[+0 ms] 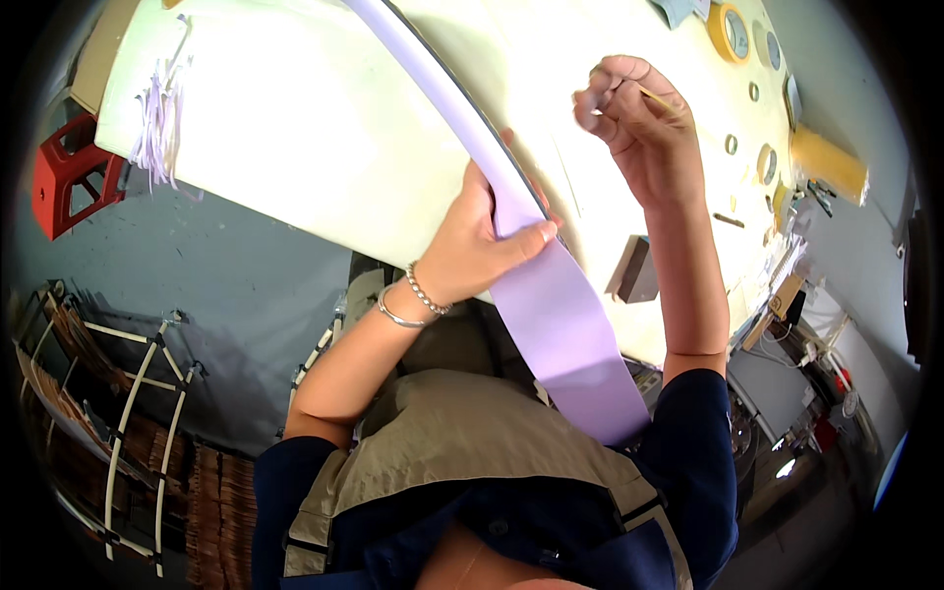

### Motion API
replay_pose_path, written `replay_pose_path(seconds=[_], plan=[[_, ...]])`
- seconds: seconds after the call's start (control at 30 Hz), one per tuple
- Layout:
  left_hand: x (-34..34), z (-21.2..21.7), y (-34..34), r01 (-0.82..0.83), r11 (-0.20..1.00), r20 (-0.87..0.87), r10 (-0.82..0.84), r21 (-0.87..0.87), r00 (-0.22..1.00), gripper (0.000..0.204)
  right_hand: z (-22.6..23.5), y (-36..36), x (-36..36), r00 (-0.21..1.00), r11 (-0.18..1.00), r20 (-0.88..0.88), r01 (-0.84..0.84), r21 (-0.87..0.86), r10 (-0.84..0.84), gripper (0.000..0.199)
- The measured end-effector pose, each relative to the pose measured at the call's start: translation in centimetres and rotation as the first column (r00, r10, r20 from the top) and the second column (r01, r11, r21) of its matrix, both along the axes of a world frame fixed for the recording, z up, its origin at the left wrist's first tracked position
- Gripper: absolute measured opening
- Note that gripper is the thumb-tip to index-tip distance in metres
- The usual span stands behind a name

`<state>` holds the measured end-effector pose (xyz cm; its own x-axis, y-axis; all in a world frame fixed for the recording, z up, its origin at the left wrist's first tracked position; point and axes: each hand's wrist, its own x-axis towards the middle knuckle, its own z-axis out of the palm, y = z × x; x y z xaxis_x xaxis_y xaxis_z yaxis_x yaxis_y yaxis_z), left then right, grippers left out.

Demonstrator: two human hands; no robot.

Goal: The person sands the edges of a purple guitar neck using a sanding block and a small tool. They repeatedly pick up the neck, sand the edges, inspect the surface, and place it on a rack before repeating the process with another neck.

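A long lilac strip (560,315) of smooth, bendy sheet runs from the far edge of the view, over the table and down against my apron near my right arm. Dark material lines its right edge along the far part. My left hand (482,236) grips the strip at the table's near edge, thumb on top and fingers underneath. Raised above the table to the right of the strip, my right hand (639,123) has its fingers curled in a pinch. A thin yellowish stick (657,99) shows between them; its ends are partly hidden, and the fingertips blur slightly.
On the pale table (285,128) lie a bundle of lilac offcuts (160,123), a dark block (639,270) and a yellow tape roll (729,32) among smaller rolls. A red stool (74,177) stands at left. Below it is a pipe-framed rack (138,413).
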<state>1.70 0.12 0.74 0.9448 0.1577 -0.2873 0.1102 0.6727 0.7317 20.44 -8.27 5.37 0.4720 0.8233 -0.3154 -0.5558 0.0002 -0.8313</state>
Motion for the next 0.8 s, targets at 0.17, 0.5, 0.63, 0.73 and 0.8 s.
replay_pose_path(seconds=[0.17, 0.5, 0.63, 0.73, 0.8], plan=[[0.1, 0.3, 0.1, -0.008, 0.999, -0.052, 0.005, -0.047, 0.999, 0.070, 0.2, 4.7, -0.9, 0.808, 0.987, 0.573, -0.061, -0.150, 0.136, 0.013], [-0.3, -1.1, -0.6, -0.020, 0.992, -0.016, 0.023, 0.125, 1.000, 0.060, -0.7, 10.4, 0.7, 0.480, 0.954, 0.836, -0.256, -0.156, 0.266, 0.008], [-0.3, -0.8, -0.3, -0.023, 0.989, -0.043, 0.030, 0.145, 0.999, 0.059, -0.1, 10.6, 1.1, 0.338, 0.933, 0.911, -0.343, -0.114, 0.235, 0.011], [0.0, -1.2, -0.2, -0.049, 0.990, -0.006, 0.050, 0.133, 0.999, 0.061, 0.7, 9.2, 1.4, 0.168, 0.910, 0.939, -0.345, -0.230, 0.301, 0.013], [0.0, -1.0, -0.2, -0.074, 0.993, -0.007, 0.075, 0.092, 0.997, 0.062, 1.1, 7.7, 0.9, 0.145, 0.896, 0.919, -0.319, -0.308, 0.367, 0.014]])
